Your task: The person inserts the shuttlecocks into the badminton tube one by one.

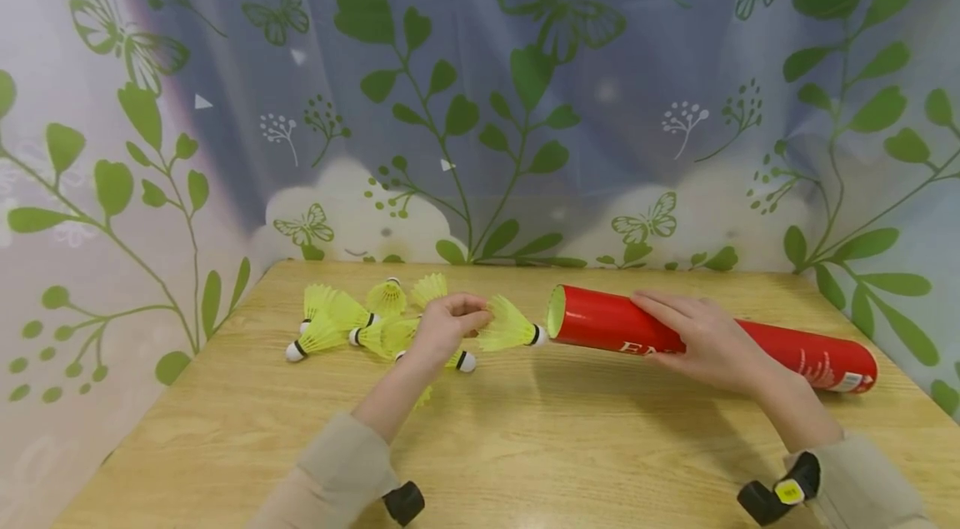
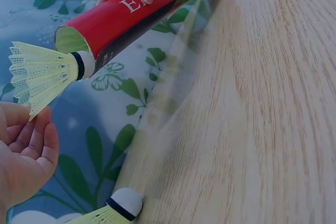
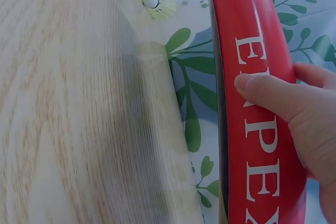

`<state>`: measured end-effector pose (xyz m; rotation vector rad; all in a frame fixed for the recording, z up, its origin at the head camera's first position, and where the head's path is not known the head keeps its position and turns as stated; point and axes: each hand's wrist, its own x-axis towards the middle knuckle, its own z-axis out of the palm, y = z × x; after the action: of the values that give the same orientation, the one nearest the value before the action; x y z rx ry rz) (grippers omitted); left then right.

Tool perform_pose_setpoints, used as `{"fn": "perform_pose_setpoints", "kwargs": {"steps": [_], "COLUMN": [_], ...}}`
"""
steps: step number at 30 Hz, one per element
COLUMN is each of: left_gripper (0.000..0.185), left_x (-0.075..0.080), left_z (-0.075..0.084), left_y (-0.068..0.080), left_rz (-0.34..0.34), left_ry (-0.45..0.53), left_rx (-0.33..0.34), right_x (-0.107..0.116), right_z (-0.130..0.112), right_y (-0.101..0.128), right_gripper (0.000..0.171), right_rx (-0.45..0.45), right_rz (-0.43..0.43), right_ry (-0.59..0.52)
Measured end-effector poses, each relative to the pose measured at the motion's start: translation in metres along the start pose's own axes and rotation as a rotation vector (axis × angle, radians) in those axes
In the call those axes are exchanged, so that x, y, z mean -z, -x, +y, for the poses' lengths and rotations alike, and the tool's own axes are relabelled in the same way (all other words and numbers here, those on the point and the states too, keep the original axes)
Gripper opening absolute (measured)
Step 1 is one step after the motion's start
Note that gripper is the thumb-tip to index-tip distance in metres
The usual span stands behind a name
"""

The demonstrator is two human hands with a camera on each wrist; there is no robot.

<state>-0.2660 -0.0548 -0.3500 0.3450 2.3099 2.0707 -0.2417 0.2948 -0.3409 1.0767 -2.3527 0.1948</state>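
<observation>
A red tube (image 1: 780, 350) printed with white letters lies on its side on the wooden table (image 1: 562, 446), its open mouth facing left. My right hand (image 1: 660, 329) grips it from above near that end; in the right wrist view the thumb (image 3: 262, 90) presses on the tube (image 3: 257, 129). My left hand (image 1: 476, 319) pinches the feather skirt of a yellow shuttlecock (image 1: 510, 327). Its white cork (image 2: 86, 64) sits right at the tube's mouth (image 2: 68, 40), pointing in. Several more yellow shuttlecocks (image 1: 360, 321) lie in a loose pile behind my left hand.
A curtain printed with green leaves and butterflies (image 1: 480, 112) hangs around the table's back and sides. One loose shuttlecock (image 2: 118, 208) lies under my left hand. The table's left edge (image 1: 172, 396) runs close to the pile.
</observation>
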Motion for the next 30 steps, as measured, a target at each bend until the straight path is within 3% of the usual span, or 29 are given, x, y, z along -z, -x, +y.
{"fn": "perform_pose_setpoints", "kwargs": {"steps": [6,13,21,30], "left_gripper": [0.017,0.021,0.02,0.017], "left_x": [-0.001,-0.007,-0.024,-0.039], "left_z": [0.0,0.003,0.004,0.002], "left_y": [-0.005,-0.012,-0.018,-0.021], "left_rz": [0.022,0.052,0.069,0.045], "left_ry": [0.014,0.06,0.066,0.056], "left_rx": [0.017,0.02,-0.003,-0.025], "right_x": [0.0,-0.001,-0.002,-0.001], "right_z": [0.001,-0.001,-0.001,-0.002], "right_y": [-0.002,-0.003,-0.004,-0.005], "right_gripper": [0.071,0.089,0.089,0.087], "right_rx": [0.011,0.016,0.004,-0.001], "right_rz": [-0.001,0.0,-0.007,-0.011], "right_ry": [0.006,0.016,0.014,0.006]}}
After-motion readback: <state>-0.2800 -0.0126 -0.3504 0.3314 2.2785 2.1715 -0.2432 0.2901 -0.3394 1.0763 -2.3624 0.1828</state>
